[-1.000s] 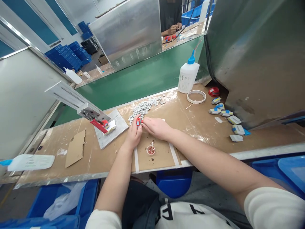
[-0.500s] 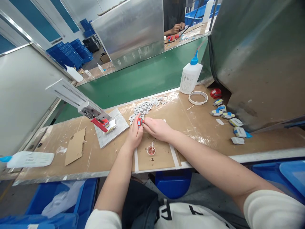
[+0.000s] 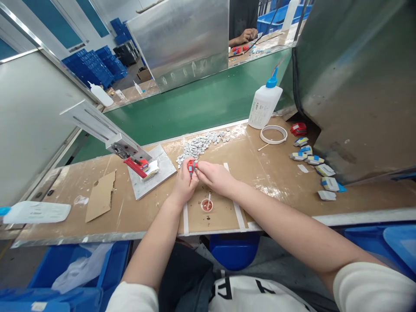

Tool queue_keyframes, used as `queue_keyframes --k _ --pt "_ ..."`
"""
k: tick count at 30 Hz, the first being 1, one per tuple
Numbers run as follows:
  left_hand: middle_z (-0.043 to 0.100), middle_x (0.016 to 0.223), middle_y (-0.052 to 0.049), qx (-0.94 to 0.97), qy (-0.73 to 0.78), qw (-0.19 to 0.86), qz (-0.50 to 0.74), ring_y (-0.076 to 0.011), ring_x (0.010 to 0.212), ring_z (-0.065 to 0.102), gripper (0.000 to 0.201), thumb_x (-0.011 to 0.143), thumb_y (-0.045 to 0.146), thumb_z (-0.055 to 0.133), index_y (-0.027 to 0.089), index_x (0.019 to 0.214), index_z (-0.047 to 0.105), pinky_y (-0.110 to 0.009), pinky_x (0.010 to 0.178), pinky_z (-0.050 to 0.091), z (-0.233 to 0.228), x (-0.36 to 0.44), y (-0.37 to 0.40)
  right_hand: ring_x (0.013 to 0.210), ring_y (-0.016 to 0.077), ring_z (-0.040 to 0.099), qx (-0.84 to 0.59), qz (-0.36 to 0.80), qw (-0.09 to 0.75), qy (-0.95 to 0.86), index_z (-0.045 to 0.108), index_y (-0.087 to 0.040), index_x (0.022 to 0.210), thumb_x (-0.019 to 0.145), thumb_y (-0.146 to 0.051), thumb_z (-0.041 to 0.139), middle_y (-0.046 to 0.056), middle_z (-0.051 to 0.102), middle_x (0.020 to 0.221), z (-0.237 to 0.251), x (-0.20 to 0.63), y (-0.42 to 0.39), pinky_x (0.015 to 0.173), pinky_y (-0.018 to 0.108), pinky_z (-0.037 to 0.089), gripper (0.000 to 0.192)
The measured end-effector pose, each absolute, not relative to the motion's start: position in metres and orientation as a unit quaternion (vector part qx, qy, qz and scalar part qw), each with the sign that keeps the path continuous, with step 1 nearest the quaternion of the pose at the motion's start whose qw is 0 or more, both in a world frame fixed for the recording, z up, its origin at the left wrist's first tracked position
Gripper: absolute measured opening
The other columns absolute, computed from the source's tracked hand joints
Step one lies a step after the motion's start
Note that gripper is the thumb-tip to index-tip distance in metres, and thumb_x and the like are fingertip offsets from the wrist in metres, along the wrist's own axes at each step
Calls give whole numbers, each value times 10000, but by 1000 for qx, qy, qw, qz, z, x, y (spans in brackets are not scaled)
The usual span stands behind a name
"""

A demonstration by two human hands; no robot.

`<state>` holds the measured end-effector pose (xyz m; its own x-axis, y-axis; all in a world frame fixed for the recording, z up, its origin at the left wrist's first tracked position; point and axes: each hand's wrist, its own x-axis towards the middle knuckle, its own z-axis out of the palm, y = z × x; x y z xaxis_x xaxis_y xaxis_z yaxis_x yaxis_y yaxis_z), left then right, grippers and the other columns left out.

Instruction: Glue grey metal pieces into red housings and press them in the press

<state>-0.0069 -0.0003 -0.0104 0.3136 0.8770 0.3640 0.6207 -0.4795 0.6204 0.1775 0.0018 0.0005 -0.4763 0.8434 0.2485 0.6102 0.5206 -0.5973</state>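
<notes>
Here, label by label, outward from the red part.

Left hand: the left hand [image 3: 184,184] has its grip clamped on a small red part [image 3: 191,165], thumb and fingers pinching it from the left.

Right hand: the right hand [image 3: 216,177] meets the red part from the right, fingertips closed against it; whether they also pinch a separate small piece cannot be told.

Red part: held just above the table [image 3: 269,171], between the two hands, at the near edge of the grey pile.

Pile: a pile of small grey pieces [image 3: 199,145] lies just behind the red part, spreading away to the right.

Cup: a small red cup [image 3: 206,204] with a white stick in it stands near the red part, on its near side, inside a square marked with white tape.

Plate: a grey plate [image 3: 152,173] lies left of the red part, carrying a metal fixture [image 3: 125,151] with a red clamp and white slips.

Cardboard: a scrap of cardboard [image 3: 101,201] lies farther left of the red part.

Bottle: a white bottle [image 3: 264,104] with a blue nozzle stands well to the right and behind the red part, with a tape ring [image 3: 273,134] beside it.

Blocks: blue, yellow and white blocks [image 3: 316,167] lie scattered well right of the red part.

Beyond: a green belt [image 3: 195,106] runs behind the table; another person's hands [image 3: 245,37] are at work beyond it.
</notes>
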Motion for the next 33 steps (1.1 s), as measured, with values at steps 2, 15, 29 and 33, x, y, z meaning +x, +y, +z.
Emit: queue_keyframes --k 2,15,29,33 --pt "635 1310 -160 782 482 186 348 -286 1160 640 431 991 331 452 166 1390 449 -431 1013 509 -10 -6 0 761 179 558 -426 223 268 -835 546 -202 974 1089 -302 393 56 672 971 1 178 6 663 292 292 216" --pt "651 1175 -127 781 474 166 372 -260 1031 639 373 1006 411 428 183 1297 477 -398 936 499 -13 -7 -6 710 170 517 -398 175 248 -866 556 -197 954 1090 -330 382 61 665 936 4 184 1 630 292 236 258" --pt "512 722 62 459 331 684 460 -61 437 234 340 892 452 584 263 1155 480 -203 483 222 2 1 15 559 120 365 -293 293 134 -900 474 -183 631 1031 -477 487 -2 523 600 36 219 -10 615 295 222 497" --pt "509 728 50 438 327 701 458 -67 440 269 322 838 414 595 264 1099 481 -216 489 247 4 1 16 534 118 308 -271 258 115 -920 498 -182 588 960 -394 583 -7 507 546 28 213 -19 597 298 192 437"
